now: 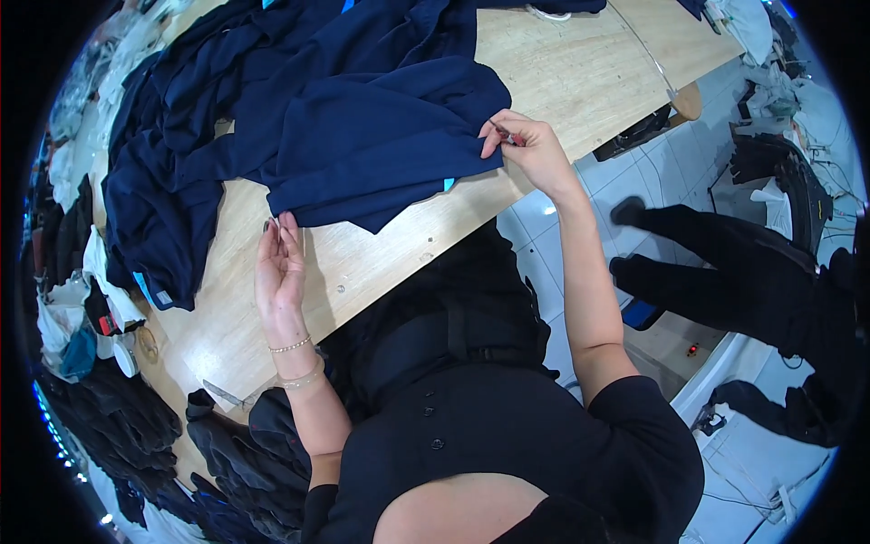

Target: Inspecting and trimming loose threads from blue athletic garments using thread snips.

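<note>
A dark navy garment (362,136) lies spread and partly bunched on the wooden table. Small light-blue patches show at its edges. At the garment's lower left corner is my left hand (281,272), palm turned up, its fingers stretched out and the fingertips at the fabric edge. Whether a fold is caught between them is hard to make out. My right hand (535,154) is closed around a small pair of thread snips (512,138) with a red part, mostly hidden by the fingers. Its fingertips touch the garment's right end.
The table's front edge (435,254) runs slantwise before me. A blade-like tool (222,393) lies near the table's left end, beside dark clothes (245,435). At the right, another person's dark sleeves (716,245) reach in above the tiled floor (544,213).
</note>
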A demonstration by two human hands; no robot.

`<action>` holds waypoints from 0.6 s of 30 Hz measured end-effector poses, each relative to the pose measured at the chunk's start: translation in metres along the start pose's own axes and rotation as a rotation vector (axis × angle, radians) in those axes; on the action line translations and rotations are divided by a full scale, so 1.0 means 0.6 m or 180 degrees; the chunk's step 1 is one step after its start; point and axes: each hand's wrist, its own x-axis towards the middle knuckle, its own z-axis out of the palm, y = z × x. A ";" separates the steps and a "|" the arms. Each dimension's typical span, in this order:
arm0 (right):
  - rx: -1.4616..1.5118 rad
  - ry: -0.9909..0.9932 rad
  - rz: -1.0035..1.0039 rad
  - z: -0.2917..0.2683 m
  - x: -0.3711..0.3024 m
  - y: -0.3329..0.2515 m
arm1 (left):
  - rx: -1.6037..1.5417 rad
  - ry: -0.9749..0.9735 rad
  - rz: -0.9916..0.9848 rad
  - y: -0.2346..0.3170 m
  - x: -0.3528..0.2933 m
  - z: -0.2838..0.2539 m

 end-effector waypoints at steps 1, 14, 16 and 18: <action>-0.0139 -0.0121 -0.0124 -0.001 -0.003 -0.001 | 0.0008 -0.0139 -0.0040 0.010 0.012 -0.016; -0.0487 -0.1017 0.0145 0.012 -0.028 -0.021 | 0.0439 -0.0301 0.0569 0.025 0.069 0.019; -0.0647 -0.1126 0.0111 0.003 -0.031 -0.026 | 0.0013 -0.0489 0.0346 0.021 0.055 0.023; -0.0693 -0.1188 0.0365 0.005 -0.035 -0.044 | 0.0005 -0.0660 0.0287 0.016 0.031 0.026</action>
